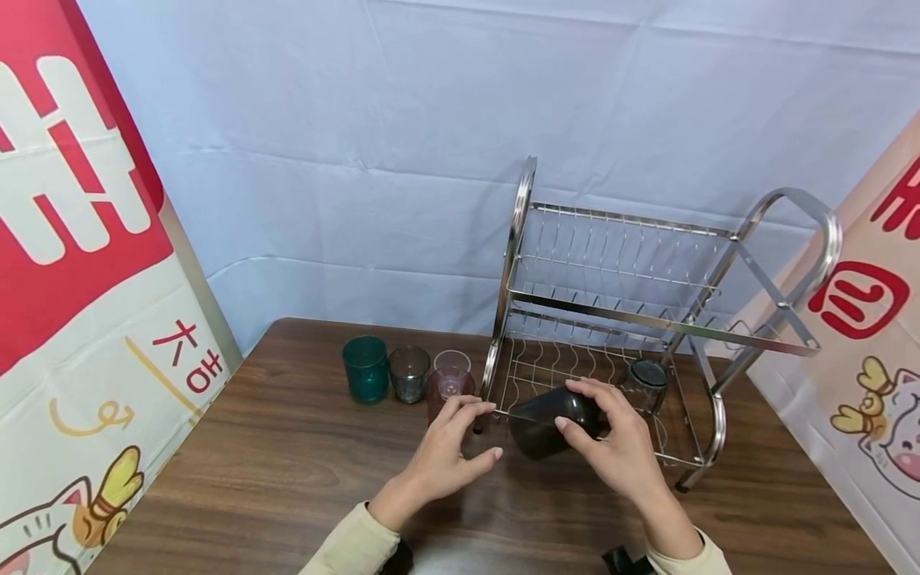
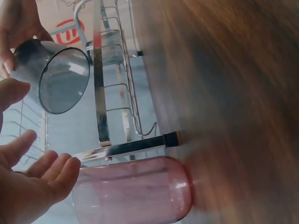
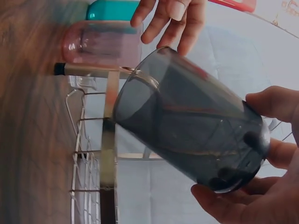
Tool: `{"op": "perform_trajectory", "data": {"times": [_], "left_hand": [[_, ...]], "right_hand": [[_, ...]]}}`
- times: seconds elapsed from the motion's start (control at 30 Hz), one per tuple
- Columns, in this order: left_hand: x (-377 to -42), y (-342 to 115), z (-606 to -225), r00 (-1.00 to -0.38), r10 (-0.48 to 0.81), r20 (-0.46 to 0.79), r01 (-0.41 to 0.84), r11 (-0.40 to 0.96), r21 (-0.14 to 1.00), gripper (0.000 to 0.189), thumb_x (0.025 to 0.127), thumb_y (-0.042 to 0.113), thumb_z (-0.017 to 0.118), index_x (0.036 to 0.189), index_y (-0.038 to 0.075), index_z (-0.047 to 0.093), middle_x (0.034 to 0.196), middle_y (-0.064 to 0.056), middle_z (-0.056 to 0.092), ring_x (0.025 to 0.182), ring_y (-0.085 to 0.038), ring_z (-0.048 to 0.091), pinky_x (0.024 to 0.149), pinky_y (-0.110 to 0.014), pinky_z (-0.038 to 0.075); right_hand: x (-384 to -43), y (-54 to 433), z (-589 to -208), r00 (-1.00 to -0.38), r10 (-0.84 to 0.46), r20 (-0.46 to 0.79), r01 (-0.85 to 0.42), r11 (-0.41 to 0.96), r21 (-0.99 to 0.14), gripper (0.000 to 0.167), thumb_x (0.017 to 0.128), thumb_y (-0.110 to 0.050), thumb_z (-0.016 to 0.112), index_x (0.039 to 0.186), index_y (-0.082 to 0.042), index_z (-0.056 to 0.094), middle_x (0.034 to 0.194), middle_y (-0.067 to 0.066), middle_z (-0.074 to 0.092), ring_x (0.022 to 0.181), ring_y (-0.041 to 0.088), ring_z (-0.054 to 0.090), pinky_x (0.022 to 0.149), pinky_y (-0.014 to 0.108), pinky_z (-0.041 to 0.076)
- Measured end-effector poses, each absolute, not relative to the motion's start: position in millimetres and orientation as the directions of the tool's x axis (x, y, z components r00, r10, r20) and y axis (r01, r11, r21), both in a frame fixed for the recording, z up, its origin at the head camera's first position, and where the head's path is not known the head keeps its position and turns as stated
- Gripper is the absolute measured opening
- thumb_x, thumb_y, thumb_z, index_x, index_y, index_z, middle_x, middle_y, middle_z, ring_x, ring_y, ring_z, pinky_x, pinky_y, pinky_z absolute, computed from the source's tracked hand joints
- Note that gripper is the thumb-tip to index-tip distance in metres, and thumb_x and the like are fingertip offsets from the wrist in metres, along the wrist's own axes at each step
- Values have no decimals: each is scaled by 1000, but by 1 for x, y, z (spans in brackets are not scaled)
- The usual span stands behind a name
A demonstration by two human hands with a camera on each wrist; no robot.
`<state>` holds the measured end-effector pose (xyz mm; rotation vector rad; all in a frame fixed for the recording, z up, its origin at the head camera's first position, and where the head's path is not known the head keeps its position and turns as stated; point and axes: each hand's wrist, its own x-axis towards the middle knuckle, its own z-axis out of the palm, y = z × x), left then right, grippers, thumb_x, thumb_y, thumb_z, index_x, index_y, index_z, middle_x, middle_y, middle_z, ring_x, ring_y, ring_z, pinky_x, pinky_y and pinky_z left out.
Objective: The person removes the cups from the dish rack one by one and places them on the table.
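My right hand (image 1: pixel 621 447) grips a dark grey see-through glass (image 1: pixel 542 423) near its base. The glass is tilted in front of the lower rack tier, its mouth toward the left; the right wrist view shows the fingers around the base end. My left hand (image 1: pixel 446 451) is held close to the mouth end with fingers spread, holding nothing. In the left wrist view a gap shows between those fingers and the glass rim (image 2: pixel 88 70). A pink glass (image 2: pixel 135 191) stands upright just beyond the left hand, partly hidden by it in the head view.
A two-tier metal dish rack (image 1: pixel 596 307) stands at the right of the wooden table (image 1: pixel 287 463). One dark glass (image 1: pixel 644 383) sits upside down on its lower tier. Left of the rack stand a teal glass (image 1: pixel 366 371), a grey glass (image 1: pixel 410 375) and a clear glass (image 1: pixel 452 363).
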<state>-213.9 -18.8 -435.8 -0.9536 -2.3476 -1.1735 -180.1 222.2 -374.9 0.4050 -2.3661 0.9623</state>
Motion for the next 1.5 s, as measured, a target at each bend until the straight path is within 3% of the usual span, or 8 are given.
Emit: {"op": "perform_trajectory", "data": {"times": [0.13, 0.33, 0.53, 0.8, 1.03, 1.23, 1.5], "left_hand": [[-217, -17, -439, -738, 395, 547, 671, 343, 657, 55, 78, 24, 74, 128, 17, 53, 122, -3, 47, 107, -19, 50, 83, -35, 46], [-217, -14, -441, -774, 363, 519, 606, 184, 774, 57, 76, 15, 76, 128, 14, 52, 125, -3, 47, 107, -24, 52, 81, -38, 49], [-206, -10, -426, -725, 314, 613, 646, 2, 764, 57, 72, 0, 75, 124, -5, 51, 122, -22, 47, 104, -41, 53, 77, -47, 49], [-205, -6, -426, -731, 302, 612, 604, -132, 786, 68, 72, -1, 74, 131, -3, 41, 127, -21, 40, 110, -36, 49, 80, -47, 48], [-203, -3, -423, -720, 258, 644, 630, -145, 763, 71, 68, 1, 75, 131, -3, 42, 123, -20, 41, 106, -35, 47, 78, -47, 49], [-205, -2, -426, -679, 234, 696, 678, -164, 717, 63, 69, 1, 74, 126, -2, 48, 116, -23, 45, 97, -27, 53, 71, -40, 52], [-206, -2, -426, -650, 207, 731, 709, -181, 682, 59, 67, -2, 75, 121, -2, 52, 111, -28, 46, 94, -26, 54, 67, -40, 53]], "right_hand": [[-181, 221, -378, -833, -27, 552, -430, 659, -617, 46, 74, -7, 78, 117, -12, 63, 121, 6, 56, 99, 19, 55, 71, 16, 42], [-183, 218, -383, -868, 26, 497, -406, 539, -738, 44, 78, -6, 75, 119, -10, 61, 113, 8, 59, 83, 16, 57, 64, 20, 47], [-187, 214, -391, -884, 52, 464, -391, 459, -798, 39, 83, -8, 70, 120, -11, 60, 107, 6, 60, 87, 14, 54, 67, 20, 45], [-189, 205, -396, -903, 76, 422, -371, 355, -858, 35, 85, -1, 64, 119, -4, 57, 110, 13, 59, 91, 12, 53, 74, 17, 43], [-192, 201, -404, -936, 88, 342, -311, 253, -916, 32, 89, -4, 59, 121, -1, 54, 112, 17, 56, 95, 13, 53, 77, 18, 43], [-190, 198, -408, -939, 40, 340, -323, 226, -919, 31, 92, -4, 55, 122, 1, 52, 111, 18, 54, 94, 15, 53, 75, 20, 44], [-190, 199, -408, -939, 22, 343, -331, 217, -919, 29, 93, -4, 54, 122, -1, 52, 111, 18, 54, 94, 16, 53, 75, 21, 45]]}}
